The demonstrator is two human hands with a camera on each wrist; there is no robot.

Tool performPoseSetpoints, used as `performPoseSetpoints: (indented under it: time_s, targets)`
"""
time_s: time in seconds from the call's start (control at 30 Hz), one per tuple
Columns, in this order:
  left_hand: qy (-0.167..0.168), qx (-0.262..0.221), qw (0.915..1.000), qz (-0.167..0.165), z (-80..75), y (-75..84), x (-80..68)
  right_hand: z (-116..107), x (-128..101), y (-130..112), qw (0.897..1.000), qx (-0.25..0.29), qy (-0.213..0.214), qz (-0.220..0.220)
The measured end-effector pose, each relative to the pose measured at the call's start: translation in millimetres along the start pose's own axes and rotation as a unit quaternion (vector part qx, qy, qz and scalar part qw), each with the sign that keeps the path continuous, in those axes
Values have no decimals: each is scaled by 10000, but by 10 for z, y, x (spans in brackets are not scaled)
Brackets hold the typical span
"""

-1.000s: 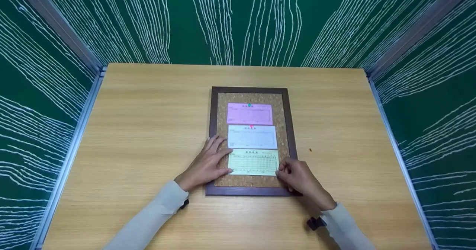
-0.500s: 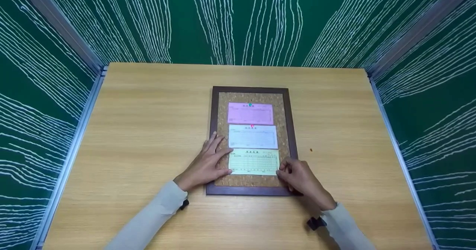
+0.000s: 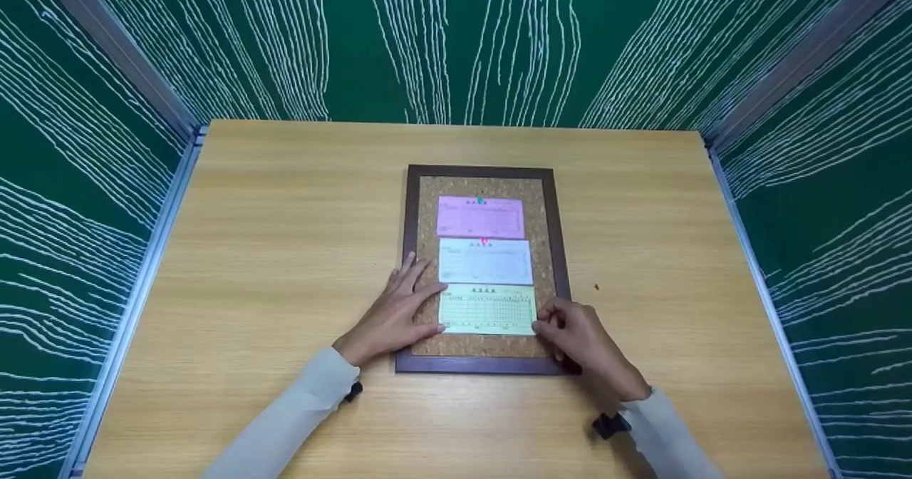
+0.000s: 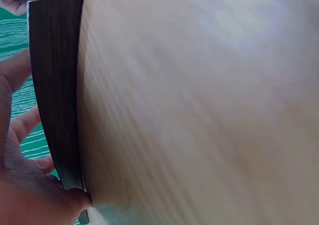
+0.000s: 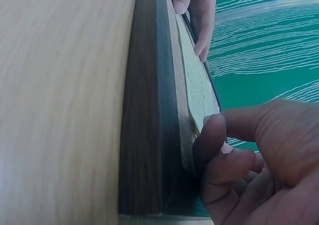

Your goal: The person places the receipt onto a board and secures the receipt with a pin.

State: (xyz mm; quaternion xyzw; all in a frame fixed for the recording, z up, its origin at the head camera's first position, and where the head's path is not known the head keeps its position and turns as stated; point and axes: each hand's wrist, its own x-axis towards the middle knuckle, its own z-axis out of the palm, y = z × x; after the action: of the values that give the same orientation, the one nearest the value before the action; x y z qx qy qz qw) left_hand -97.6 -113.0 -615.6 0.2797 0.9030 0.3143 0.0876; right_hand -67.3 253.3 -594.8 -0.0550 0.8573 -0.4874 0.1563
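Observation:
A framed corkboard (image 3: 477, 346) lies on the wooden table with three printed slips in a column. Lowest is a pale green slip (image 3: 487, 311). My left hand (image 3: 392, 318) spreads over the frame's left side, thumb and index fingertip resting at the slip's left edge. At the slip's lower right corner, my right hand (image 3: 586, 336) pinches the paper between thumb and curled index finger; the right wrist view shows this corner of the green slip (image 5: 199, 93) at the fingertips. Above are a white slip (image 3: 485, 261) under a red pushpin (image 3: 484, 241) and a pink slip (image 3: 480, 219) under a green pushpin (image 3: 480, 200).
The dark brown frame (image 3: 484, 365) borders the cork and stands slightly raised above the table (image 3: 285, 201). A tiny brown speck (image 3: 596, 286) lies right of the board. Green walls (image 3: 385, 44) with white wavy lines enclose the table at the back and sides.
My right hand has shifted very slightly to the right while at the green slip's corner. The left hand has stayed nearly still, its fingers a little straighter than one second ago.

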Motion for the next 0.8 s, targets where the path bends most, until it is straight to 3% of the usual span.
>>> performPoseSetpoints:
  time_s: [0.23,0.57,0.8]
  targets:
    - [-8,21,10000,-37,0,13,6,-112,38,43,9982,-176,558,114]
    - [6,-20,10000,-56,14,-8,-6,-325,91,198,9922,-359,1188,-57]
    - [-72,-10,9999,-107,0,12,4,-391,153,386,9783,-950,1810,-341]
